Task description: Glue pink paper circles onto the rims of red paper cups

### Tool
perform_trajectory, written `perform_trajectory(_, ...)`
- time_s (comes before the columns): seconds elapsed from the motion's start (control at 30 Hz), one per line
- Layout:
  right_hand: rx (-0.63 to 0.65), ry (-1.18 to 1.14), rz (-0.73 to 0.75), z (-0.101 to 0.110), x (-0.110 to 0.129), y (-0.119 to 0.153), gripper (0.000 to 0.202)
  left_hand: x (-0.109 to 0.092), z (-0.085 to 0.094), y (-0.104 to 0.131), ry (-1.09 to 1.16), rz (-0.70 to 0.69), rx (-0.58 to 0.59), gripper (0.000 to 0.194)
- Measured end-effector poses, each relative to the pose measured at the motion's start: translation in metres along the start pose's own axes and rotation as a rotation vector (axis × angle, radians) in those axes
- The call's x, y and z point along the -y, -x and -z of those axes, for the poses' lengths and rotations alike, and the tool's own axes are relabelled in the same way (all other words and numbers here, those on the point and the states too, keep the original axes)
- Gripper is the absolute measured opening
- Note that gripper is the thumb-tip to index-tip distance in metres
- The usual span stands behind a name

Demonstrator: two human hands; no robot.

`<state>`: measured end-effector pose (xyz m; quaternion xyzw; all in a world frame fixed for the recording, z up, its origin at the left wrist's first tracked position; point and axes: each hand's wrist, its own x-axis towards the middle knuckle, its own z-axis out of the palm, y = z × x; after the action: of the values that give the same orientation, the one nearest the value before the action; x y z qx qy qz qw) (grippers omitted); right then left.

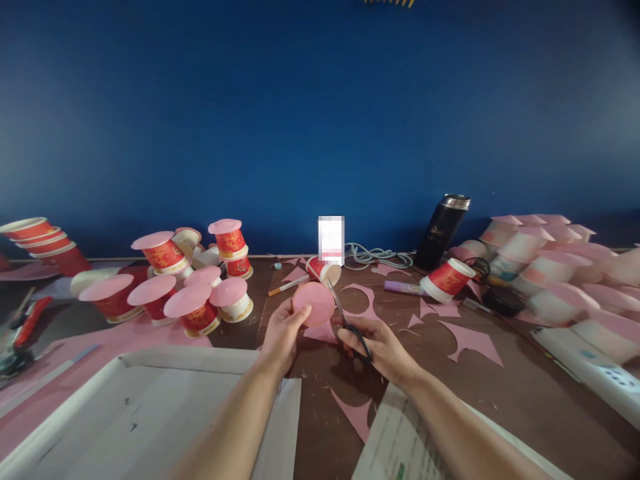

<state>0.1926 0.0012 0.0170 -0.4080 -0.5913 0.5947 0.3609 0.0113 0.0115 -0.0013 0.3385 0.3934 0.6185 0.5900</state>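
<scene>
- Left hand pinches the pink disc, thumb on top, mid-frame.
- Right hand grasps the scissors at the disc's right edge; their long axis runs diagonally, tip pointing upper left, black handle lower right.
- Pink offcuts lie scattered over the brown table, centre and right.
- 1 black bottle is right of centre, before the blue wall filling the frame's upper half.
</scene>
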Motion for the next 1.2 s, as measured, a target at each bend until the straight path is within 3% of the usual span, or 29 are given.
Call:
perform_trajectory(0.73, -0.029, 0.032, 0.029, -0.0029, 0.0054, 0.0024, 0.041, 0.0039, 0.0034, 0.0000, -0.021, -0.004, 0.040, 0.027)
perform_trajectory(1.2, -0.056, 0.046, 0.060, -0.0048, 0.0065, 0.0019, 0.038, 0.0008, -0.0021, 0.0016, 0.010, 0.010, 0.067, 0.033)
